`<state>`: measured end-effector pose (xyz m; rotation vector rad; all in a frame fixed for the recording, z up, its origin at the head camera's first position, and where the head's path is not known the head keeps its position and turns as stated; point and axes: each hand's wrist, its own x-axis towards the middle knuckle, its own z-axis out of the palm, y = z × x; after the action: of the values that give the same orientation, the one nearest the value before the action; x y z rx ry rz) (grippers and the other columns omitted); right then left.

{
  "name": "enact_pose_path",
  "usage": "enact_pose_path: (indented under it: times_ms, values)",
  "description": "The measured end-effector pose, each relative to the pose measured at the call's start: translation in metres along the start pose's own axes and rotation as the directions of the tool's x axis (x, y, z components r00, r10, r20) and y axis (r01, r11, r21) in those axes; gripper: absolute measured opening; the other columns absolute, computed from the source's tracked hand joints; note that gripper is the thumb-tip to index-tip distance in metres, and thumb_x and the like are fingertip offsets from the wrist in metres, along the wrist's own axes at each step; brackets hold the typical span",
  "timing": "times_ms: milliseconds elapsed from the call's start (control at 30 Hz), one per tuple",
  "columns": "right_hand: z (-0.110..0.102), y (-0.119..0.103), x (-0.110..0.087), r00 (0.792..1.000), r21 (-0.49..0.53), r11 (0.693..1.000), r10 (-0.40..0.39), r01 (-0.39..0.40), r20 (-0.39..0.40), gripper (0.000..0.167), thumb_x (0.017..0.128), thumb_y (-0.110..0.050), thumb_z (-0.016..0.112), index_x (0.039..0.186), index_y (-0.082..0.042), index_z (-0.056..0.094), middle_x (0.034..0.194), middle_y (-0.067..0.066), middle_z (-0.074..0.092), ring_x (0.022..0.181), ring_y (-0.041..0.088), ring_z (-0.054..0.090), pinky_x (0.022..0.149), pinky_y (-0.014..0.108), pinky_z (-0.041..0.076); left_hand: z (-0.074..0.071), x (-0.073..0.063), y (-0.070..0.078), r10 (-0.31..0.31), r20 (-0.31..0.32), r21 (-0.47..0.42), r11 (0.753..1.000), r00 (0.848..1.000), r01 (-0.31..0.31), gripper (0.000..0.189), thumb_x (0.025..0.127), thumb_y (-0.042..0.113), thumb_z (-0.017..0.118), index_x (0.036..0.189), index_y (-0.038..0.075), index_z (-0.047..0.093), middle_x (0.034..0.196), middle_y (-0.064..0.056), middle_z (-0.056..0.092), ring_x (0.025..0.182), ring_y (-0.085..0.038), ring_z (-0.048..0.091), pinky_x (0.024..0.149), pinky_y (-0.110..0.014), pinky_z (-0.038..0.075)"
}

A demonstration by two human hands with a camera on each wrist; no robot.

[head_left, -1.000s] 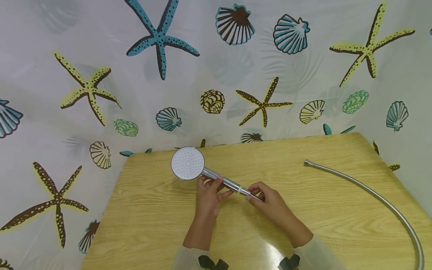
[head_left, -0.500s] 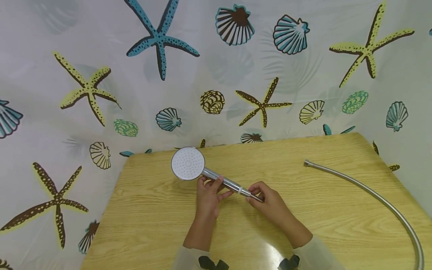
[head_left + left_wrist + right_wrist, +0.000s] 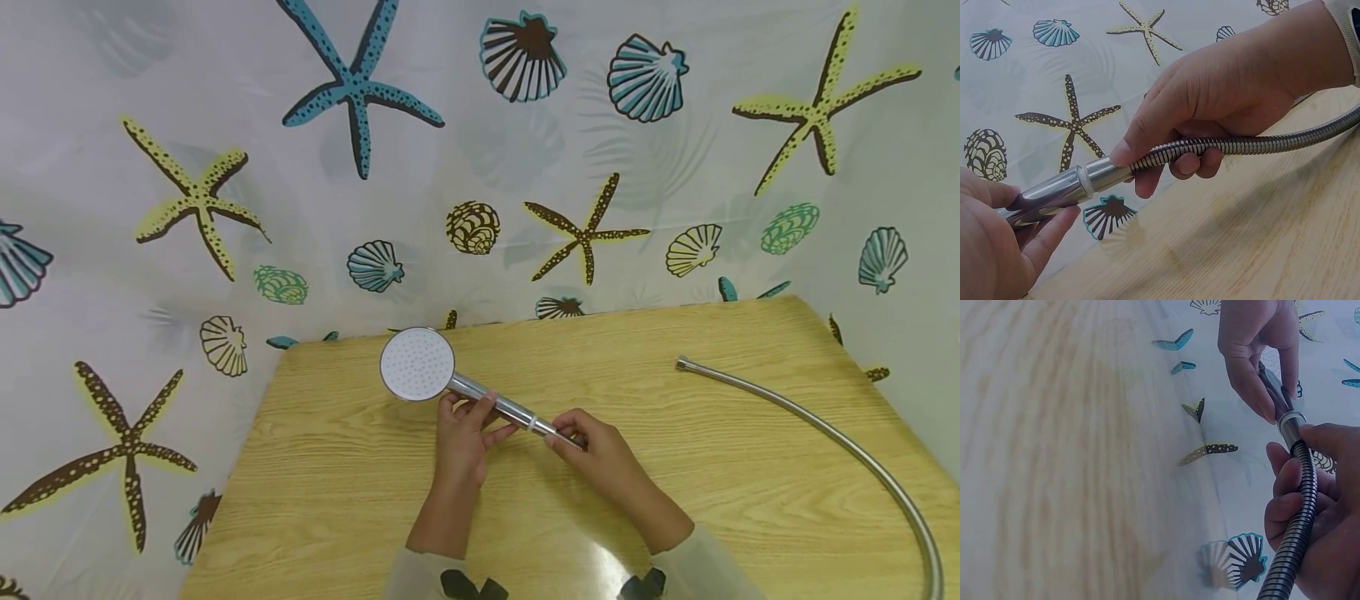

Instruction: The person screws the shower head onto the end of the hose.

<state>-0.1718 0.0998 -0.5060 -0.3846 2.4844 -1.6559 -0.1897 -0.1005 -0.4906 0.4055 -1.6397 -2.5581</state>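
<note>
A chrome shower head [image 3: 417, 363] with a round white nozzle face is held above the table, face toward me. My left hand [image 3: 460, 442] grips its handle [image 3: 1054, 192] between thumb and fingers. At the handle's lower end, my right hand [image 3: 602, 457] pinches the smooth metal connector [image 3: 1106, 174] of a ribbed metal shower hose [image 3: 1294, 534]. Thumb and fingers curl round both the connector and the first stretch of hose. A white ring [image 3: 1085, 182] shows where handle and connector meet. Whether the thread is engaged inside is hidden.
The hose's far end [image 3: 681, 362] lies on the wooden table [image 3: 322, 500] at the right, its length [image 3: 847, 446] curving toward the near right corner. A white curtain [image 3: 420, 167] printed with starfish and shells stands behind the table and along its sides.
My right fingers and thumb shift slightly around the connector. The left hand and shower head stay almost still.
</note>
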Motion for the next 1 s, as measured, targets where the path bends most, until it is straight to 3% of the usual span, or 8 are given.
enact_pose_path:
  times_ms: [267,433,700,1000]
  values:
    - [0.0003,0.0024,-0.0003,1.000,-0.016,1.000,-0.020,0.020,0.022,0.030,0.101,-0.036,0.062,0.120,-0.014,0.066,0.100,0.007,0.072,0.071,0.009,0.054,0.058,0.019,0.047,-0.0020,0.0011,-0.0009,0.013,0.004,0.006,1.000,1.000,-0.013,0.044,0.097,0.007,0.067,0.132,0.007,0.039,0.109,-0.011,0.056,0.096,-0.021,0.070,0.078,-0.045,0.066]
    - [0.0014,0.0040,0.0006,0.999,-0.020,0.999,-0.043,0.043,0.015,0.035,0.096,-0.029,0.071,0.127,-0.016,0.062,0.099,0.001,0.068,0.071,0.009,0.054,0.057,0.019,0.048,-0.0031,0.0016,-0.0014,0.007,0.017,0.011,1.000,1.000,-0.007,0.045,0.097,0.008,0.067,0.132,0.007,0.039,0.110,-0.011,0.056,0.098,-0.022,0.071,0.079,-0.045,0.066]
    - [0.0033,0.0048,0.0003,0.999,-0.007,0.999,-0.035,0.035,0.005,0.027,0.095,-0.021,0.073,0.118,-0.014,0.059,0.098,0.003,0.066,0.072,0.009,0.054,0.059,0.019,0.048,-0.0036,0.0019,-0.0019,-0.001,0.017,0.022,1.000,1.000,0.001,0.043,0.097,0.008,0.067,0.131,0.007,0.039,0.109,-0.010,0.056,0.097,-0.022,0.072,0.079,-0.045,0.066]
    - [0.0025,0.0028,0.0000,1.000,-0.015,1.000,0.005,-0.005,0.026,0.025,0.100,-0.034,0.065,0.117,-0.015,0.063,0.097,0.003,0.068,0.069,0.010,0.051,0.056,0.019,0.045,-0.0031,0.0019,-0.0008,-0.002,0.000,0.015,1.000,1.000,0.002,0.045,0.097,0.008,0.067,0.132,0.008,0.039,0.110,-0.011,0.056,0.098,-0.022,0.071,0.079,-0.045,0.066]
